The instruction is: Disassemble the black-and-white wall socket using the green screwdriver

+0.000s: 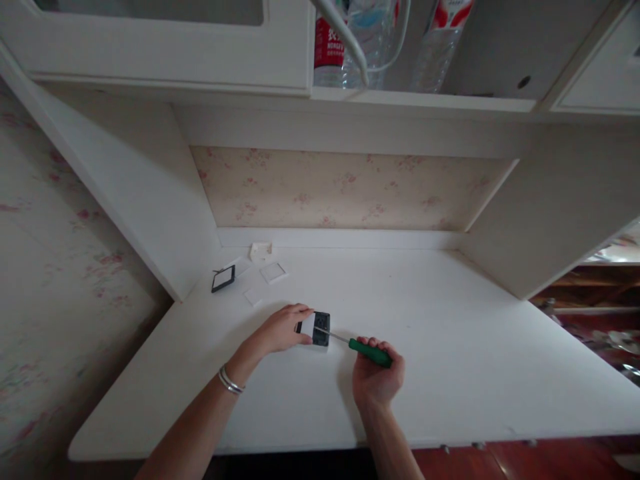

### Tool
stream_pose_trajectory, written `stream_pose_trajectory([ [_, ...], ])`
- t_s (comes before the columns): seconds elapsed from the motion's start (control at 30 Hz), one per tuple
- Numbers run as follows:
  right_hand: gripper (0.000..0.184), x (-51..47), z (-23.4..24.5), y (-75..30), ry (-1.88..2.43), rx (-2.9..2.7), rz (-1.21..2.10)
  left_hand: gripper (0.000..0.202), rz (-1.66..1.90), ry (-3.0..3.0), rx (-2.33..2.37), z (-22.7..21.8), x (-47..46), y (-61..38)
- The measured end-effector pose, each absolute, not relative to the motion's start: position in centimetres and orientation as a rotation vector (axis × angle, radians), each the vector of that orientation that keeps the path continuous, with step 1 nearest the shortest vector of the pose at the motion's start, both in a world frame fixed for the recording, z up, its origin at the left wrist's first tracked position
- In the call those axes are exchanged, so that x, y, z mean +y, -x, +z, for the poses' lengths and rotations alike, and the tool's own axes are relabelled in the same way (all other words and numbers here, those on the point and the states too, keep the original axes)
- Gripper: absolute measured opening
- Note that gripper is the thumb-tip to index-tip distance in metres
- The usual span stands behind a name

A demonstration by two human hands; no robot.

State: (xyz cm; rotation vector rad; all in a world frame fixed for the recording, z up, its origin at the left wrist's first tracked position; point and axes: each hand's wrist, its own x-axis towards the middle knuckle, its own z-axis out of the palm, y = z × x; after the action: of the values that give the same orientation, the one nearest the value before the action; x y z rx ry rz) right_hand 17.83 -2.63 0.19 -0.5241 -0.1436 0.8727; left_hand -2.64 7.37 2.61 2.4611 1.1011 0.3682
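Observation:
My left hand (281, 330) is closed on a small dark square part with a white face (316, 328) that lies on the white desk (450, 347). My right hand (376, 377) grips a screwdriver with a green handle (370, 353). Its metal shaft points left and its tip rests on the dark part. A bracelet sits on my left wrist.
A black square frame (223, 278) lies at the back left of the desk. Near it are a white square plate (273, 272), a second small white piece (253, 296) and a white bracket (261, 251). Plastic bottles (350, 40) stand on the shelf above.

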Motion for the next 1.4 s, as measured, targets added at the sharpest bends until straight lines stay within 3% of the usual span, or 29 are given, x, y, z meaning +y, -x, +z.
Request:
stream_pose_trajectory([
  [0.47,0.014,-0.5,5.9,-16.6,0.626,-0.776,0.780,0.068,0.404,-2.433,1.087,3.0,6.9,2.6],
  [1.07,0.011,-0.8,0.7,-18.5,0.637,-0.161,0.942,0.070,0.343,-2.464,1.093,3.4,7.2,2.5],
  [1.4,0.021,-0.3,3.7,-18.8,0.669,-0.262,0.883,0.068,0.598,-2.324,1.131,3.2,6.6,2.3],
])
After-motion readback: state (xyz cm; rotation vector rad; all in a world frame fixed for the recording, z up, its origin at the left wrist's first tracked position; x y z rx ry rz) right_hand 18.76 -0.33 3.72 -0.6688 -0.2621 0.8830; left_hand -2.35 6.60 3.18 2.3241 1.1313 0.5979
